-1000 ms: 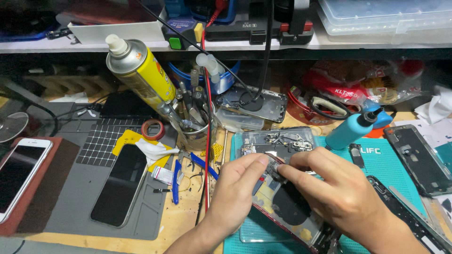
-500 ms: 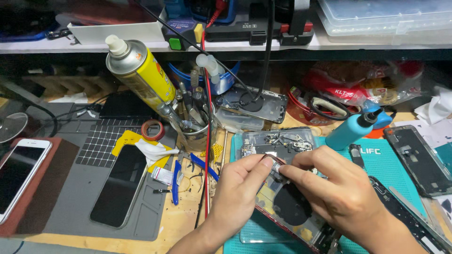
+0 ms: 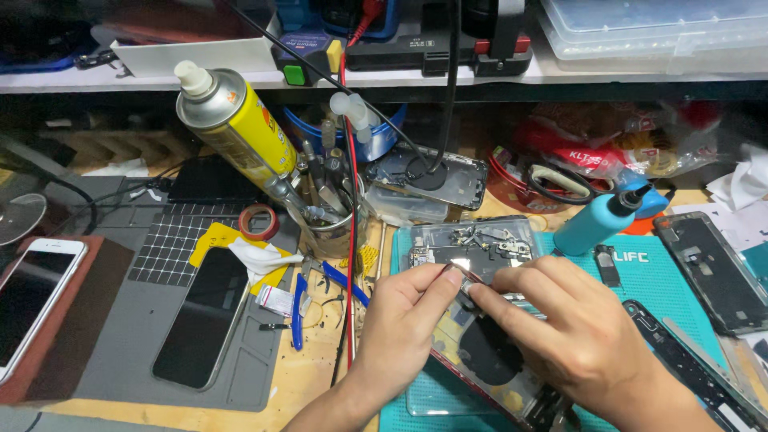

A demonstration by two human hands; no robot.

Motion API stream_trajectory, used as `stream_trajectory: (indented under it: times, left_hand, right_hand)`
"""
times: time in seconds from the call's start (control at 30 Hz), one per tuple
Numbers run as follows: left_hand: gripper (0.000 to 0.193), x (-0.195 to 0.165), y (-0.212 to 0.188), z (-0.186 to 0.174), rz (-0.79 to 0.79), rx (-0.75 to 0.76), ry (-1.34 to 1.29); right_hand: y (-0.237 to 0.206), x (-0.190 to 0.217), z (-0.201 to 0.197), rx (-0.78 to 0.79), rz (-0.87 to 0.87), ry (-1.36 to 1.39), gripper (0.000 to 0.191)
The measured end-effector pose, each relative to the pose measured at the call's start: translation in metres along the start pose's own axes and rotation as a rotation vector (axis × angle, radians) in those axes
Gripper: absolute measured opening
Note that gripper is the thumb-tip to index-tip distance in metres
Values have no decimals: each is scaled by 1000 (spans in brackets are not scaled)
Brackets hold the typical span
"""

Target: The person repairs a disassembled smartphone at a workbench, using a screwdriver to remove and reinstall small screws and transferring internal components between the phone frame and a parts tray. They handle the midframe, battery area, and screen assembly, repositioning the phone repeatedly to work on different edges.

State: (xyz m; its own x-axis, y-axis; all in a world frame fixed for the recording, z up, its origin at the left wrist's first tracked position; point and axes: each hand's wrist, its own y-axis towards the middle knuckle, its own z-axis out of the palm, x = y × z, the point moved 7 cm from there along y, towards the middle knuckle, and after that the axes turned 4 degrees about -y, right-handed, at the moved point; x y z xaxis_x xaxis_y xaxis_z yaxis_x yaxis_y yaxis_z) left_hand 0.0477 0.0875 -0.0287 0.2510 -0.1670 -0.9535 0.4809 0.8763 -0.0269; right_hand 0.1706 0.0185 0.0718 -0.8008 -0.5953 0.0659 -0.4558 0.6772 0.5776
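Two hands, left (image 3: 400, 320) and right (image 3: 576, 336). One yellow spray can (image 3: 232, 124). One blue bottle (image 3: 596, 220). Two whole phones: one white (image 3: 32, 296), one black (image 3: 204, 316). One roll of red tape (image 3: 259, 222). One metal cup of tools (image 3: 328, 228). Opened phone shells: perhaps four, the clutter making that uncertain.

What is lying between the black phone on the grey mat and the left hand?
In the head view, blue-handled pliers and a red wire lie between the black phone and the left hand.
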Motion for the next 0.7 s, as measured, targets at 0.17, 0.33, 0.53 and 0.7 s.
stream_trajectory:
  times: [0.17,0.33,0.53,0.7]
  left_hand:
    - [28,-10,1,3,28,40,-79]
    - [30,-27,-6,2,53,89,-31]
    - [29,-33,-12,3,83,44,33]
    - [27,-38,-17,6,176,43,56]
  right_hand:
    - [-9,-19,-6,-26,265,294,40]
    - [-32,-49,25,129,762,618,29]
    - [-50,-52,52,226,1006,846,26]
    - [-49,-49,57,182,1052,890,21]
